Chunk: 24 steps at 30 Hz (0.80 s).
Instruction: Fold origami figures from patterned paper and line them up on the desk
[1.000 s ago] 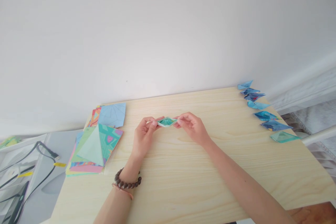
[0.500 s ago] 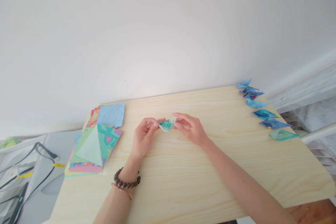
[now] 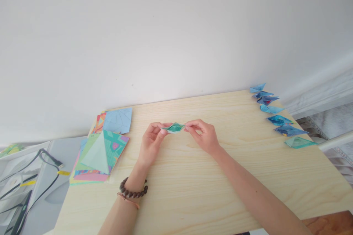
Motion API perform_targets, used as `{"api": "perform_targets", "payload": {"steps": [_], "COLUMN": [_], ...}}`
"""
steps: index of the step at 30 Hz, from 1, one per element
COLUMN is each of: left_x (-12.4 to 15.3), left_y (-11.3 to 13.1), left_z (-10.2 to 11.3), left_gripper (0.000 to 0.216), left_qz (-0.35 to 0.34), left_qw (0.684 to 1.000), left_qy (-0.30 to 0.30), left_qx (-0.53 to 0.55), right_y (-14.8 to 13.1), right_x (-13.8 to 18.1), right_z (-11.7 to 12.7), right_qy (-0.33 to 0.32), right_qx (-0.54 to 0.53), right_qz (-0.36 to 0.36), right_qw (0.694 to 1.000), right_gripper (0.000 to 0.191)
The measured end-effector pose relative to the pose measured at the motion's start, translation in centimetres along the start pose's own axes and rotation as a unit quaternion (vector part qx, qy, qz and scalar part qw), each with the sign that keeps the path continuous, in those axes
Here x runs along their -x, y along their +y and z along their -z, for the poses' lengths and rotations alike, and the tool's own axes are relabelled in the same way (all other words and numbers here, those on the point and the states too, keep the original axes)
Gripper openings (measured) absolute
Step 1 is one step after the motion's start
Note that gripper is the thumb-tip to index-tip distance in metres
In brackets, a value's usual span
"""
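A small green paper boat [image 3: 175, 128], folded from origami paper, is held above the middle of the wooden table [image 3: 193, 194]. My left hand [image 3: 151, 141] pinches its left end between thumb and fingers. On the opposite side, my right hand [image 3: 203, 134] grips the right tip with thumb and fingertips. The boat lies nearly level, its long sides parted around a raised green peak in the centre. Dark beads circle my left wrist.
Several folded blue paper pieces [image 3: 280, 120] line the table's right edge, with a green one [image 3: 299, 142] nearest. At left lie stacked colourful papers [image 3: 118, 150] under a pale folded triangle [image 3: 96, 156]. Black cables [image 3: 49, 158] sit beyond the left edge; a wall [image 3: 176, 36] rises behind.
The boat's sides have spread into a longer, flatter shape, and its middle no longer dips in a V. My right hand's raised index finger has come down onto the right tip.
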<state>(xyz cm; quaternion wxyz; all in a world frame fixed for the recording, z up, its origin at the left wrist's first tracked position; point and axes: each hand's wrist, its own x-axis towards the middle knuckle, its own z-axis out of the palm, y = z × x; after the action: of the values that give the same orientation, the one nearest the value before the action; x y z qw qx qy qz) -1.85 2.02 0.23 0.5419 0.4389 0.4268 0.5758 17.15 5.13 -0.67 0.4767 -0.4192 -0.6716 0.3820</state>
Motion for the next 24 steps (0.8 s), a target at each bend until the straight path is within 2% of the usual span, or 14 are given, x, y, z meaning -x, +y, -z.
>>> {"api": "perform_targets", "payload": {"steps": [2,5,9,15,19,24], "left_x": [0.0,0.0,-0.1,0.0,0.2,0.6], "left_y": [-0.1,-0.3,-0.3,0.0,0.2,-0.1], "left_z": [0.1,0.2,0.3,0.2,-0.2,-0.7], "left_gripper": [0.032,0.048,0.036,0.025,0.023,0.026], "left_qz": [-0.007,-0.003,0.016,0.005,0.006,0.014], "left_qw": [0.999,0.997,0.996,0.994,0.993,0.993], "left_qy": [-0.018,-0.012,-0.01,0.035,0.051,0.025], "left_qx": [-0.03,-0.076,-0.089,-0.101,-0.104,-0.11], "right_y": [0.0,-0.1,0.0,-0.1,-0.2,-0.1], "right_x": [0.0,0.1,0.1,0.2,0.2,0.3], "right_z": [0.0,0.1,0.1,0.0,-0.1,-0.4], "right_qy": [-0.006,-0.021,-0.023,-0.031,-0.064,-0.106], "right_qx": [0.02,0.04,0.048,0.023,-0.011,-0.029], "right_qz": [0.027,0.063,0.071,0.04,0.027,0.02], "right_qw": [0.999,0.997,0.996,0.998,0.998,0.994], "right_gripper": [0.008,0.009,0.01,0.01,0.008,0.019]}}
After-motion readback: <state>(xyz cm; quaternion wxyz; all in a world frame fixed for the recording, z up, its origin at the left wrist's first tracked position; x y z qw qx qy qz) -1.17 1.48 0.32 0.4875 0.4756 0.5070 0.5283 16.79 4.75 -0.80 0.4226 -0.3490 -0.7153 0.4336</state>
